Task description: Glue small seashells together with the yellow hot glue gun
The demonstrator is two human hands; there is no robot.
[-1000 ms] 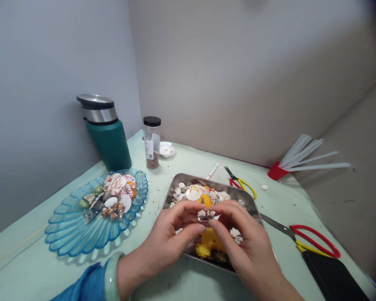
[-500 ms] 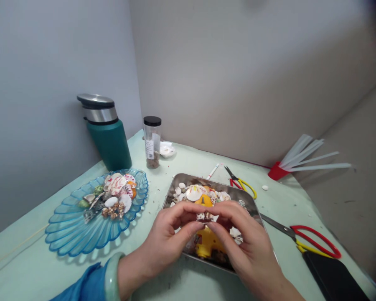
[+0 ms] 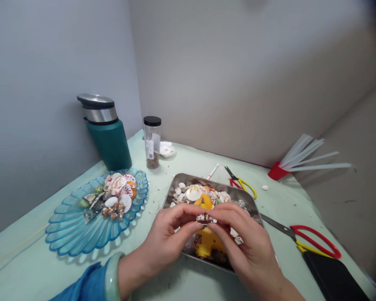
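My left hand (image 3: 172, 228) and my right hand (image 3: 242, 234) meet above a metal tray (image 3: 259, 204), thumbs and fingers pinched. Between them is a small piece with brown-and-white shells (image 3: 202, 218); a thin strip shows along its lower edge by the thumb tips. Fingers cover most of it, so its exact kind cannot be told. Under the hands, a yellow glue gun (image 3: 203, 250) lies in the tray with its dark nozzle toward the far side. White and patterned seashells (image 3: 194, 192) surround it, partly hidden by my hands.
Left stands a blue scalloped plate (image 3: 65, 234) bearing shells and small packets, with a green bottle (image 3: 109, 144) and a black-lidded jar (image 3: 152, 142) behind. Right are small scissors (image 3: 241, 182), large scissors (image 3: 296, 234), a black flat object (image 3: 334, 278) and a red cup (image 3: 277, 171) of glue sticks.
My right fingers have shifted slightly around the small shell piece, and a little of its white shell is now less visible. Everything else stays in place.
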